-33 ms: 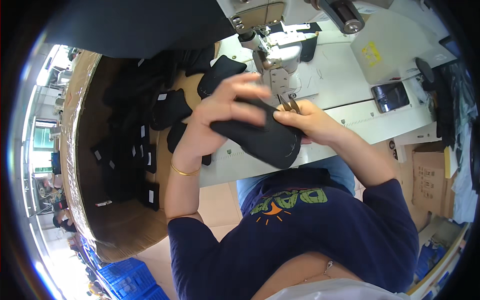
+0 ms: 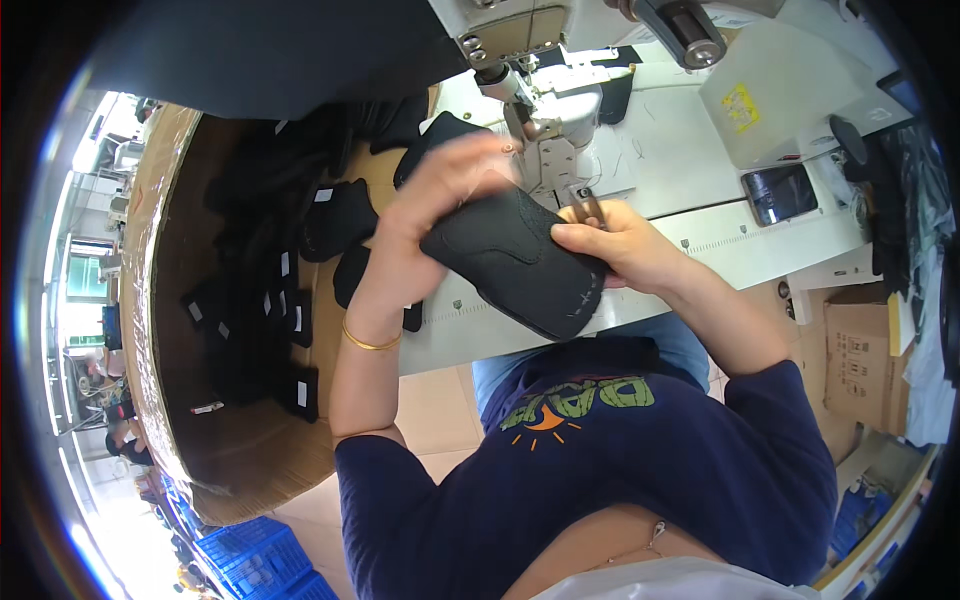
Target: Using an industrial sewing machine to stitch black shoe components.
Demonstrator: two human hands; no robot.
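Note:
My right hand [image 2: 625,245] grips the right side of a black padded fabric piece [image 2: 515,260], its thumb on top. The piece has a curved stitched seam and pale loose threads at its lower right end. Metal thread snips [image 2: 590,208] are held in the same hand, blades pointing up and blurred. My left hand [image 2: 440,195] is at the left end of the piece, with its fingers stretched out and lifted off the surface; they are smeared by motion and its thumb is hidden. Just beyond the hands stands a sewing machine [image 2: 560,130].
A large cardboard box [image 2: 260,470] on the left holds several black pieces with white labels. Similar pieces [image 2: 340,215] lie near the white table's [image 2: 690,130] left edge. A phone [image 2: 780,195] rests at the right. Blue crates [image 2: 255,560] and another carton [image 2: 860,360] stand lower down.
My left fingers have lifted off the fabric piece and moved up and left, uncovering its seam. The snips in my right hand have shifted slightly.

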